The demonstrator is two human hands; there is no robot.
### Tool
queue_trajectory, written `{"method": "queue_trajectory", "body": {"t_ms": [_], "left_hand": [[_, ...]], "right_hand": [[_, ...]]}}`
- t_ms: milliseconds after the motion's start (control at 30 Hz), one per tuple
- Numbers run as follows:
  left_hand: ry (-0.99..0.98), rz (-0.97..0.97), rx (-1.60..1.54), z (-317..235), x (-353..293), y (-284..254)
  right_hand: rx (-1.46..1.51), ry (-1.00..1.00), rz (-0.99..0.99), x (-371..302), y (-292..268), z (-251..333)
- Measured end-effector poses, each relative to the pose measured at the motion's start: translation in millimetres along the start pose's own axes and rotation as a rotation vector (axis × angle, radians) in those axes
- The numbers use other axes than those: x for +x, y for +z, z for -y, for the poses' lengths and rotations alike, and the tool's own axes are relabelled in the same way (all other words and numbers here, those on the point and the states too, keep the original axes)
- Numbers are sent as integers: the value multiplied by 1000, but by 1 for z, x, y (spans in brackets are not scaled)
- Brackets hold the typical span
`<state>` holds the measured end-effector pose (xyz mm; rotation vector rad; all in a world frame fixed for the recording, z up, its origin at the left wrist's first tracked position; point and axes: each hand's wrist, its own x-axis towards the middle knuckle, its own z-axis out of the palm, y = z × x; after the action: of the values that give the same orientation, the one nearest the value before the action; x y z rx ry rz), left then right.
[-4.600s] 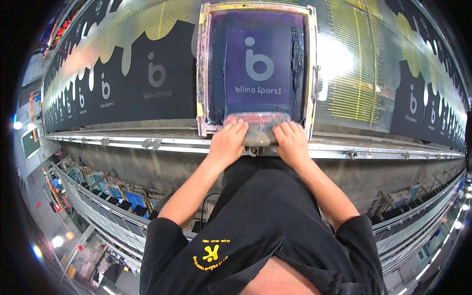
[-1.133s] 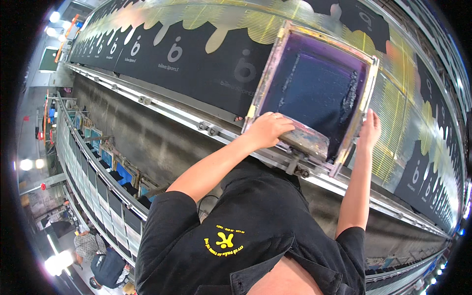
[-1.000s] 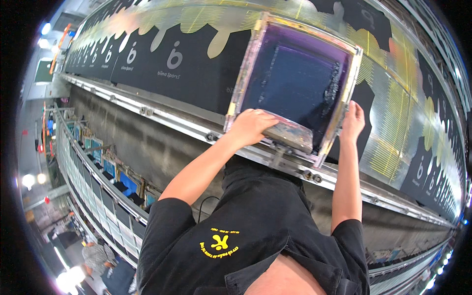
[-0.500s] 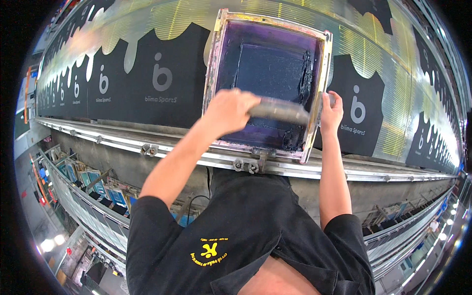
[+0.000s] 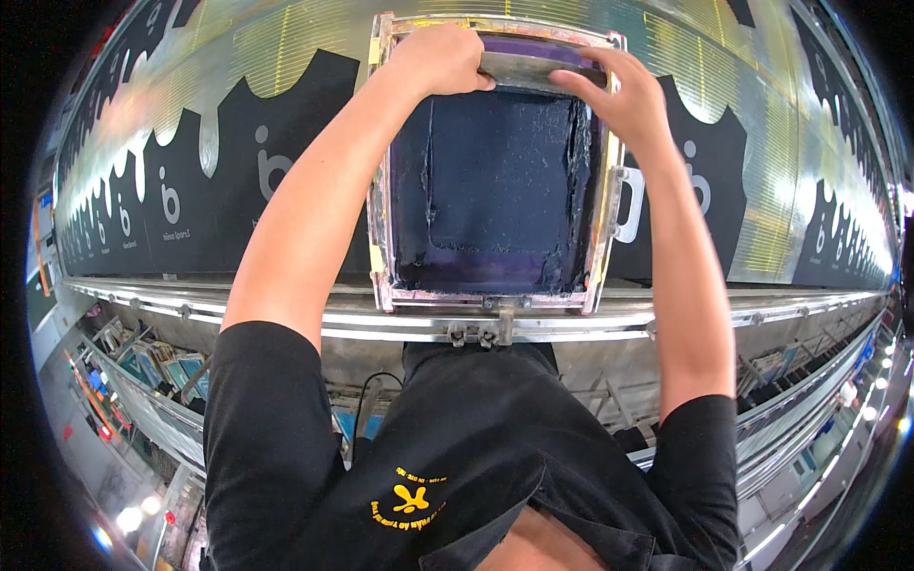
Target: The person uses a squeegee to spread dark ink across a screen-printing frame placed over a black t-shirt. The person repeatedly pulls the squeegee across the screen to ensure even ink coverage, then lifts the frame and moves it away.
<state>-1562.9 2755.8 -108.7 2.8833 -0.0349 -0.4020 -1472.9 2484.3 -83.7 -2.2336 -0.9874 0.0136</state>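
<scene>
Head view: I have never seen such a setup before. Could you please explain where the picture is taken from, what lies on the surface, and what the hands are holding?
No robot is here, only bare hands. The picture comes from a wide fisheye camera on the person's head, looking down, so straight edges look bent.

The long table carries black cloth pieces, some showing pale marks. A rectangular frame stands in front of the person, with dark paste spread inside it. A metal rail runs along the near edge.

The left hand has its grip on a flat bar near the frame's far end. The right hand is at the bar's right part; how firmly it closes, I cannot tell.
</scene>
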Motion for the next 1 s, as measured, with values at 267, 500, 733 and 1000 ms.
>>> {"method": "queue_trajectory", "body": {"t_ms": [267,500,733,1000], "left_hand": [[-27,-15,-5,-38,-45,12],[-78,117,-105,-125,-198,66],[-90,-196,-143,-176,-305,124],[-52,262,-273,-147,-251,31]], "right_hand": [[-396,61,334,-37,37,13],[-303,-44,310,-210,24,71],[-194,-131,267,-300,7,104],[-15,-43,484,-227,-36,105]]}}
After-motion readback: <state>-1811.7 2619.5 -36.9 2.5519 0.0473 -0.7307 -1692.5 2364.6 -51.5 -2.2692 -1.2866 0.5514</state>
